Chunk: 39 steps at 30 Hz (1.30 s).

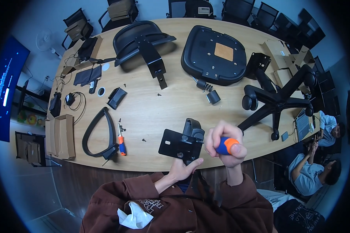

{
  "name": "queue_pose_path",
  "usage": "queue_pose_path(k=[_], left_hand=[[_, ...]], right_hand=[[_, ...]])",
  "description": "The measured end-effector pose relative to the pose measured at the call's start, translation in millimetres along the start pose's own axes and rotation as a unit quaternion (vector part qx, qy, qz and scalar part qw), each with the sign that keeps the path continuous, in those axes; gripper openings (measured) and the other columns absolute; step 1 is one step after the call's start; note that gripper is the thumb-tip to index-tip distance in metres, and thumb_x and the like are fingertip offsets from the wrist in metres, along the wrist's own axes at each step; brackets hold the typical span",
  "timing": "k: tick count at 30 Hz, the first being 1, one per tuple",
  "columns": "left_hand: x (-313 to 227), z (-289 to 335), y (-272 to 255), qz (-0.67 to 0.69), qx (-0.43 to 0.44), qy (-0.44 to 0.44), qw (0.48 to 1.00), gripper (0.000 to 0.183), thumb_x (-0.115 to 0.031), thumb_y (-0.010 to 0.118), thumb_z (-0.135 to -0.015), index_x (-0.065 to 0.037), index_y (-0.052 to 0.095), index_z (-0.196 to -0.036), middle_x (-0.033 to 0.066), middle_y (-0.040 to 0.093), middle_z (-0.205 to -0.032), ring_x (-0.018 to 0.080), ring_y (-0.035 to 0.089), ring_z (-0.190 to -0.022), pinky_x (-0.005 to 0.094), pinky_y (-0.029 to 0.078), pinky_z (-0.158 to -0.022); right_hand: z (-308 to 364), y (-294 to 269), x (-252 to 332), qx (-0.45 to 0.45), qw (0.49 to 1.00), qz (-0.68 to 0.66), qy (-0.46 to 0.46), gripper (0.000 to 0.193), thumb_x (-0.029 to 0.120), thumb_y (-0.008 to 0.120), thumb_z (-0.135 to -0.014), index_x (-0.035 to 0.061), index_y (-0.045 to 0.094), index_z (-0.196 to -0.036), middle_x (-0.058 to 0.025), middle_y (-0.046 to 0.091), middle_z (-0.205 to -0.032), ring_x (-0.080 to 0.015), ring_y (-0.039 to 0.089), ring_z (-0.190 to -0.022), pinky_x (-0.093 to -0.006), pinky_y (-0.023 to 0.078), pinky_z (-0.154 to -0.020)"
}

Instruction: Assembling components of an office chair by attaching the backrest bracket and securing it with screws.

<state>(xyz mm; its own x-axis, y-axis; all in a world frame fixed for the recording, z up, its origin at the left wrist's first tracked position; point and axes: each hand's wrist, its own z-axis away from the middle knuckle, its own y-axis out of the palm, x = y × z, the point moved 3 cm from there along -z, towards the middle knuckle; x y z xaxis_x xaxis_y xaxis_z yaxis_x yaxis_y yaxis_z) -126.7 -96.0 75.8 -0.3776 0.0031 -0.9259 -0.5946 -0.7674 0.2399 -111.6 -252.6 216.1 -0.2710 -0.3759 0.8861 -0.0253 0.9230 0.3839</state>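
Note:
My left hand (182, 169) grips a black chair armrest (193, 127) from below, holding it up above the table's near edge. Fixed to the armrest is a black metal plate (171, 144) with a slot, facing up. A screwdriver (226, 146) with an orange and blue handle is in my right hand (228, 141), fingers wrapped round it. It points left toward the bracket; its tip meets or lies very near a bolt there. A second screwdriver (121, 144) lies on the table by several loose screws. Left of it rests another looped black armrest (90, 130).
Farther back lie a chair backrest (138, 37) with its bracket and an upturned seat (196, 58). A five-legged chair base (278, 101) stands at the right. Cartons (68, 136), cables and a laptop (302, 125) line the table (144, 108). Two people sit at the right.

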Motion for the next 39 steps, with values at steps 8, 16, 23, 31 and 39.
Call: queue_pose_path(k=[8, 16, 23, 31, 39], left_hand=[[0, 2, -8, 0.025, -0.079, -0.046, 0.996, 0.025, -0.023, 0.071, -0.095, -0.004, 0.059, -0.086, -0.0003, 0.055, -0.063, 0.0083, 0.052, -0.047, 0.0263, 0.042, -0.043], [-7, 2, -10, -0.010, -0.095, 0.015, 0.995, 0.020, -0.017, 0.072, -0.092, -0.002, 0.060, -0.088, 0.0011, 0.055, -0.060, 0.0100, 0.053, -0.045, 0.0282, 0.045, -0.042], [1, 1, -19, 0.013, -0.080, -0.045, 0.996, 0.024, -0.018, 0.072, -0.093, -0.003, 0.057, -0.081, 0.0014, 0.055, -0.058, 0.0102, 0.053, -0.044, 0.0282, 0.045, -0.041], [-22, 4, -23, 0.065, -0.029, -0.075, 0.995, 0.026, -0.020, 0.068, -0.094, -0.004, 0.057, -0.078, 0.0019, 0.053, -0.058, 0.0104, 0.051, -0.043, 0.0276, 0.043, -0.040], [-28, 4, -19, 0.088, -0.057, -0.088, 0.991, 0.025, -0.022, 0.068, -0.095, -0.003, 0.058, -0.082, 0.0022, 0.054, -0.061, 0.0109, 0.051, -0.043, 0.0279, 0.043, -0.040]], right_hand=[[-7, 20, -13, -0.231, 0.965, 0.116, -0.043, 0.043, 0.046, 0.046, -0.105, 0.0036, 0.050, -0.107, -0.0145, 0.057, -0.096, -0.0178, 0.058, -0.071, -0.0326, 0.051, -0.072], [0, 40, -44, -0.250, 0.964, 0.000, -0.086, 0.043, 0.036, 0.038, -0.103, -0.0022, 0.055, -0.094, -0.0109, 0.055, -0.079, -0.0151, 0.049, -0.065, -0.0284, 0.040, -0.061], [-1, 33, -40, -0.223, 0.973, -0.051, 0.036, 0.056, 0.057, 0.039, -0.093, 0.0047, 0.046, -0.072, -0.0043, 0.042, -0.063, -0.0147, 0.039, -0.057, -0.0284, 0.027, -0.051], [-34, 20, -12, 0.260, 0.959, -0.044, 0.103, 0.063, 0.056, 0.053, -0.087, -0.0004, 0.053, -0.058, -0.0052, 0.051, -0.050, -0.0159, 0.047, -0.043, -0.0280, 0.037, -0.044], [-35, 19, -31, 0.017, 0.992, -0.125, 0.017, 0.078, 0.036, 0.100, -0.054, 0.0101, 0.043, -0.100, -0.0092, 0.051, -0.103, -0.0113, 0.060, -0.071, -0.0204, 0.046, -0.057]])
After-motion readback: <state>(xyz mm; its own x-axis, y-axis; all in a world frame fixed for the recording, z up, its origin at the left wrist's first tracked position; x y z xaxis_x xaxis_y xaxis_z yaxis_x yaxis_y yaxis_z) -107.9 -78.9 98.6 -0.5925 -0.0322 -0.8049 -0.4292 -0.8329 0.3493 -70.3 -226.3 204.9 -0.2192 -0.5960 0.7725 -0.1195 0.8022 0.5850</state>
